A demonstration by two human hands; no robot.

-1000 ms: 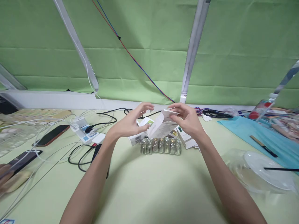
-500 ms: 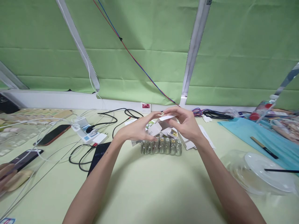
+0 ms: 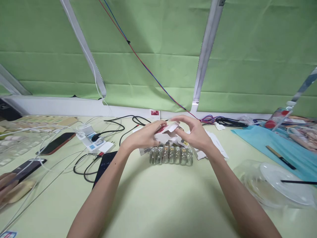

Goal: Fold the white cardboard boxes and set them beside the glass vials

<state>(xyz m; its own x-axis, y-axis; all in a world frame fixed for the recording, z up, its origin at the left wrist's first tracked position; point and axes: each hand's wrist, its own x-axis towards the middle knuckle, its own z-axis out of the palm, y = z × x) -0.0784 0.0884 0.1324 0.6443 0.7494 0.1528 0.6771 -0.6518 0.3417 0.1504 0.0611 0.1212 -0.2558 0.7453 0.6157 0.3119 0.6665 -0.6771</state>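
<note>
A small white cardboard box (image 3: 166, 135) with a patch of red print is held up over the table, its end flaps unfolded. My left hand (image 3: 143, 136) grips it from the left, fingers behind and thumb at the front. From the right, my right hand (image 3: 196, 135) has its thumb and fingers curled around the flap end. Just below and nearer to me, several small clear glass bottles (image 3: 171, 155) stand in a tight row. More white cardboard pieces (image 3: 218, 145) lie beside and behind my right hand, partly hidden by it.
To the left lie a phone (image 3: 105, 165), a power strip (image 3: 90, 140) with cables, and two more phones; another person's hand (image 3: 6, 185) rests at one. On the right are a lidded plastic tub (image 3: 279, 181), a blue cloth (image 3: 262, 138), a knife (image 3: 279, 157) and a bottle (image 3: 278, 115).
The box has turned between my hands, so red print now shows where a white side and open end were. My left fingers have closed in around it.
</note>
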